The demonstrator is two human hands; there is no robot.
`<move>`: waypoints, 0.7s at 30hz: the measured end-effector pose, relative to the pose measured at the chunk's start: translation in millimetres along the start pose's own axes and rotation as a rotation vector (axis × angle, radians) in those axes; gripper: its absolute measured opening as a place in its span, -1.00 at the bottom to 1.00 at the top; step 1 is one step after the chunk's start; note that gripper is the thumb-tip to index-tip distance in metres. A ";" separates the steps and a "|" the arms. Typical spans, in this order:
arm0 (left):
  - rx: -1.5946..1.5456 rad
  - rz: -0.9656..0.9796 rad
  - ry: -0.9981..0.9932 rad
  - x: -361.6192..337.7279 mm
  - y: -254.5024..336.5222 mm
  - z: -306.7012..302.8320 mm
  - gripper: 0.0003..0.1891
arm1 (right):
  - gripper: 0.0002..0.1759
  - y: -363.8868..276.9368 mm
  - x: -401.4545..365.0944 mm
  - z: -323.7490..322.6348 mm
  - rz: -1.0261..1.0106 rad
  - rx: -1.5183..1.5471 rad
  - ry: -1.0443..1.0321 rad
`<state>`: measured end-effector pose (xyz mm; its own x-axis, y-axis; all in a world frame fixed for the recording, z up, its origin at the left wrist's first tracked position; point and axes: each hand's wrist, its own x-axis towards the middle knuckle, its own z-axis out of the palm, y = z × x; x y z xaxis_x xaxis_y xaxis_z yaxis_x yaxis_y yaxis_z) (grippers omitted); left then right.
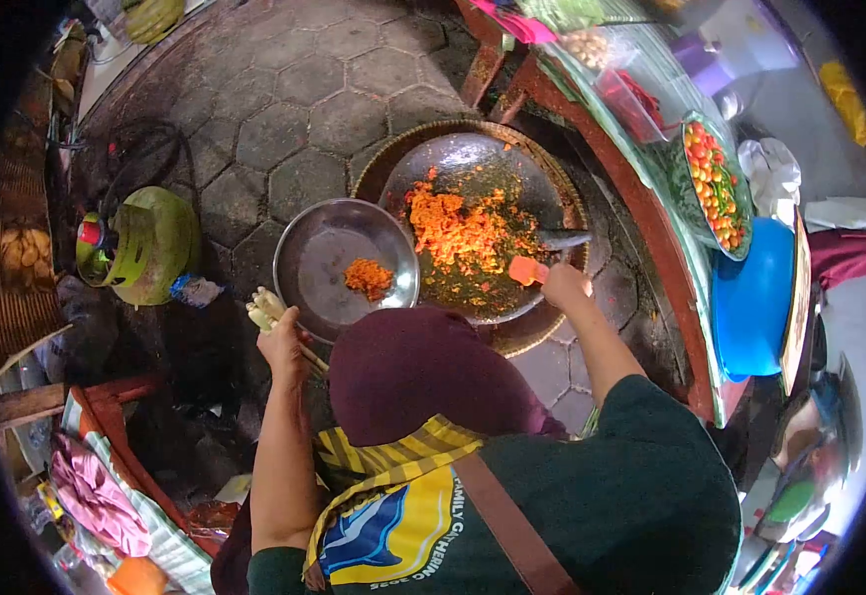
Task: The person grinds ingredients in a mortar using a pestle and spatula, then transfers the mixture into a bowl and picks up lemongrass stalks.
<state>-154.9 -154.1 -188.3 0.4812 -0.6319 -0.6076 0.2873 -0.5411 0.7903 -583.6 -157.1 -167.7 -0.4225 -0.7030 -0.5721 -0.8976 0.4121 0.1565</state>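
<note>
My left hand (283, 347) is closed around a bunch of pale stalks (266, 305) beside the metal bowl (299, 233). A small heap of orange paste (369, 280) lies in that bowl. My right hand (565, 286) grips an orange spatula (528, 271) over the right side of the stone mortar (423, 154). Chopped orange-red mash (458, 233) is spread across the mortar. A dark pestle (564, 239) rests at the mortar's right side, just above my right hand. The mortar sits in a round woven tray (366, 178).
A green gas cylinder (170, 243) stands on the paved floor at the left. Along the right, a table (651, 213) bears a bowl of red and green chillies (713, 183) and a blue tub (750, 302). Pink cloth (101, 491) lies at lower left.
</note>
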 end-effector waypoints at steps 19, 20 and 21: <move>-0.070 -0.051 -0.074 -24.6 18.6 15.0 -0.76 | -0.57 -72.6 95.1 86.6 -0.045 1.123 0.011; -0.070 -0.048 -0.070 -25.6 19.5 17.9 -0.76 | -0.57 -70.4 87.6 80.2 -0.048 1.124 0.008; -0.027 -0.031 -0.075 -26.5 20.3 19.8 -0.76 | -0.58 -68.4 72.7 65.9 -0.109 1.045 0.018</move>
<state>-178.2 -159.3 -157.7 0.4084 -0.6554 -0.6353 0.3239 -0.5466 0.7722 -544.7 -198.2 -273.1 -0.3558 -0.7712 -0.5279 -0.3795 0.6355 -0.6724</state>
